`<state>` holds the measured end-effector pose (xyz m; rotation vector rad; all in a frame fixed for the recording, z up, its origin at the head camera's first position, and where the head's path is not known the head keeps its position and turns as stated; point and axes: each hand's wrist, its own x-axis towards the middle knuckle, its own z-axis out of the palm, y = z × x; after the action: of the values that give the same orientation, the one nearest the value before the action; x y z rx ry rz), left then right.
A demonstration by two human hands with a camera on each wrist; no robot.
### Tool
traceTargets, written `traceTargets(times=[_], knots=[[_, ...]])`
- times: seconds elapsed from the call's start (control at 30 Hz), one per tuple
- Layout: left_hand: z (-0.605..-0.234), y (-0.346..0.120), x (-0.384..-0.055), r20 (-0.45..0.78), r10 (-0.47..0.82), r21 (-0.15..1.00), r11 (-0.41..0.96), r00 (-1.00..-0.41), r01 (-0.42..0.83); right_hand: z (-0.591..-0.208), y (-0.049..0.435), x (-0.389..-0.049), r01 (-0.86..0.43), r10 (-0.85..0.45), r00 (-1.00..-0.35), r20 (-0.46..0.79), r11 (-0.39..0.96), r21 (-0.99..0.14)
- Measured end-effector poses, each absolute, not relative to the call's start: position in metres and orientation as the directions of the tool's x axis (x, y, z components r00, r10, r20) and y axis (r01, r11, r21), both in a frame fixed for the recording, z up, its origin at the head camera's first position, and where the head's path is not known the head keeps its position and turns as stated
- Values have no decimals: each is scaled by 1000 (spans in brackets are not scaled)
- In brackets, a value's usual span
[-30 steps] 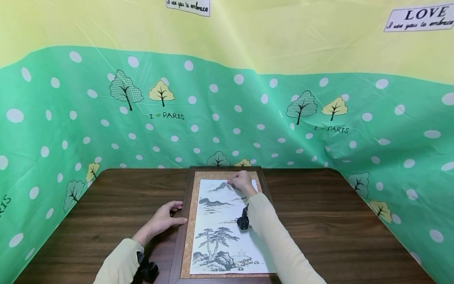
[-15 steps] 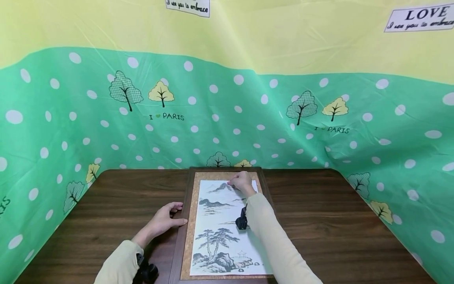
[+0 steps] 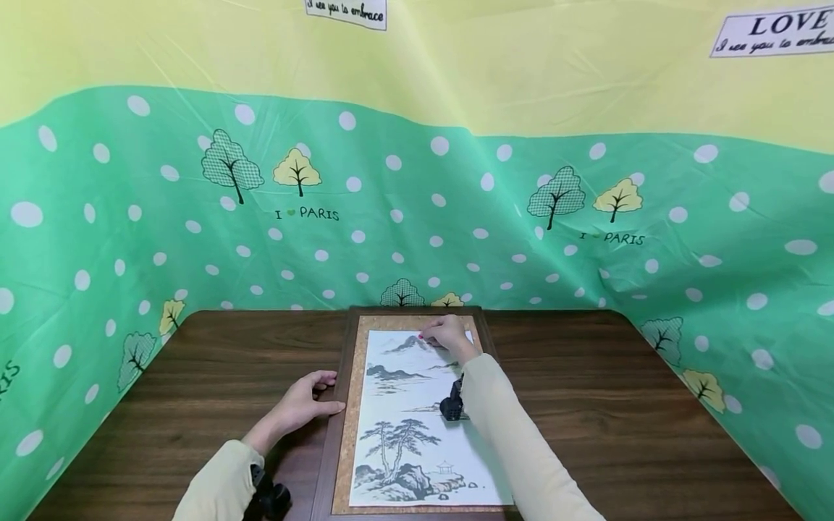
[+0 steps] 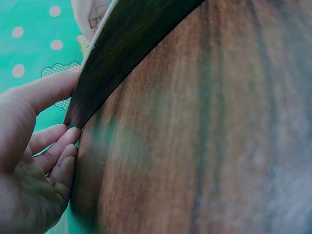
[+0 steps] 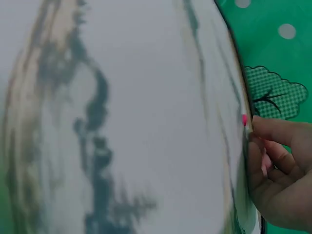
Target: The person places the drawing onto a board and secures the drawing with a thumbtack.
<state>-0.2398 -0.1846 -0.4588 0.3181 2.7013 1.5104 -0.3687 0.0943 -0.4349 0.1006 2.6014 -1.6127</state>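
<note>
A long ink landscape print [image 3: 391, 394] lies on a cork board [image 3: 347, 463] with a dark wooden frame [image 3: 329, 449]. Near the print's top edge my right hand [image 3: 447, 336] pinches a tiny pink push pin [image 5: 244, 119] at its thumb and index fingertips. The pin shows as a pink dot at the fingertips in the head view. Down the left side, my left hand [image 3: 302, 401] touches the frame's outer edge with thumb and fingers, hardly bent. In the left wrist view, the thumb [image 4: 53, 87] and fingertips meet that edge.
The board lies on a dark wood-grain table [image 3: 586, 405], its top end at the table's far edge. Behind hangs a green and yellow curtain [image 3: 417, 210] with dots and trees. Black wrist cameras [image 3: 451, 407] sit at both cuffs; the right forearm crosses the print's lower right.
My right forearm and wrist have shifted slightly to the right, while the fingertips stay near the same spot at the print's top. The left hand keeps its place on the frame.
</note>
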Motion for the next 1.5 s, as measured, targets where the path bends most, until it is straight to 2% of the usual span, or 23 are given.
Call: traceTargets(times=[0.17,0.43,0.63,0.93,1.23,1.5], knots=[[-458,-185,-241,84,197,842,510,-977,176,-434,100,-369,91,-52,-991,-122,399,-913],[-459,-184,-244,79,190,824,539,-979,171,-430,107,-368,6,-175,-980,-90,432,-902],[-461,-182,-246,67,185,826,541,-980,158,-425,115,-358,-92,-259,-965,-33,454,-886],[-461,-181,-244,59,179,830,538,-982,148,-422,137,-338,-135,-351,-936,-28,433,-891],[-461,-184,-243,63,193,838,523,-979,157,-417,168,-320,-178,-352,-936,-10,499,-848],[-462,-185,-242,68,191,837,524,-979,160,-412,202,-310,-170,-335,-942,-9,501,-848]])
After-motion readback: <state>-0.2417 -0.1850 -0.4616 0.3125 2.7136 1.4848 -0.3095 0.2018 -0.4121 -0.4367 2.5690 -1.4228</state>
